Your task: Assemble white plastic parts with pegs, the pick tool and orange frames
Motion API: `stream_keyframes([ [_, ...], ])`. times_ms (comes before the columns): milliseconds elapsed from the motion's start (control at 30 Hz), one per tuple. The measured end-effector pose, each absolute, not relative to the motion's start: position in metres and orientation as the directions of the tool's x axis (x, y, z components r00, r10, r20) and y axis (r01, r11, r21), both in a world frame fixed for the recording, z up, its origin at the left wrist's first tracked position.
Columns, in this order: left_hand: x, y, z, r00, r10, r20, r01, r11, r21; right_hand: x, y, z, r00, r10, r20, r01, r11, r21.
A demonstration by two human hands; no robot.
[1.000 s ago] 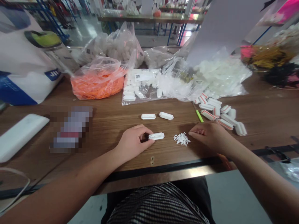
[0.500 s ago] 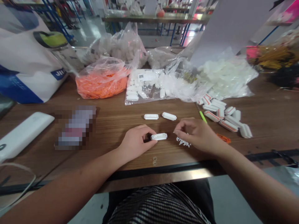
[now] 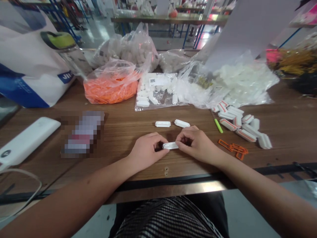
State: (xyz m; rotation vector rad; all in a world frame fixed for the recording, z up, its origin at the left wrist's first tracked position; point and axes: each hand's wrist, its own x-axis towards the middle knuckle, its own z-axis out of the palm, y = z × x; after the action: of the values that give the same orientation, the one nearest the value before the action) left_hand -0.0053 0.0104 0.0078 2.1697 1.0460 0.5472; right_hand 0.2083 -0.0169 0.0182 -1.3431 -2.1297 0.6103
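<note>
One brown tabletop [image 3: 123,127] stretches from a pixelated rectangle [image 3: 84,132] at nine o'clock to orange frames [image 3: 231,147] at three, black edging [image 3: 163,182] at six. Central, a slim white block [image 3: 170,145] shows rows of small holes. Left hand [image 3: 146,151] pinches its left end; right hand [image 3: 198,144], fingers narrowed, covers its right end, any held piece hidden.

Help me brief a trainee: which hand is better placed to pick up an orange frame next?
Right, probably: the right hand is nearer the orange frames, though it is at the white piece. The left hand grips that piece's left end, farther away.
</note>
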Motion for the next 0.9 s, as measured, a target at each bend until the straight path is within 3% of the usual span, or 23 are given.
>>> stream_keyframes([
  [233, -0.005, 0.010, 0.008, 0.589, 0.805, 0.072, 0.526, -0.449, 0.723, 0.208, -0.017, 0.018, -0.398, 0.881, 0.255, 0.685, 0.470, -0.556],
  [433, -0.006, 0.009, 0.007, 0.592, 0.802, 0.079, 0.515, -0.452, 0.729, 0.211, -0.022, 0.034, -0.553, 0.796, 0.247, 0.716, 0.605, -0.348],
  [600, -0.004, 0.009, 0.006, 0.582, 0.809, 0.085, 0.512, -0.445, 0.734, 0.212, -0.028, 0.028, -0.535, 0.752, 0.384, 0.702, 0.649, -0.292],
  [800, -0.004, 0.009, 0.007, 0.577, 0.812, 0.086, 0.516, -0.445, 0.732, 0.202, -0.033, 0.020, -0.612, 0.673, 0.415, 0.728, 0.684, -0.037],
  [833, -0.005, 0.009, 0.008, 0.576, 0.813, 0.085, 0.518, -0.444, 0.731, 0.201, -0.033, 0.022, -0.615, 0.674, 0.409, 0.729, 0.684, -0.032],
  [900, -0.006, 0.010, 0.008, 0.575, 0.814, 0.081, 0.526, -0.444, 0.725, 0.205, -0.031, 0.026, -0.594, 0.711, 0.377, 0.724, 0.676, -0.134],
])
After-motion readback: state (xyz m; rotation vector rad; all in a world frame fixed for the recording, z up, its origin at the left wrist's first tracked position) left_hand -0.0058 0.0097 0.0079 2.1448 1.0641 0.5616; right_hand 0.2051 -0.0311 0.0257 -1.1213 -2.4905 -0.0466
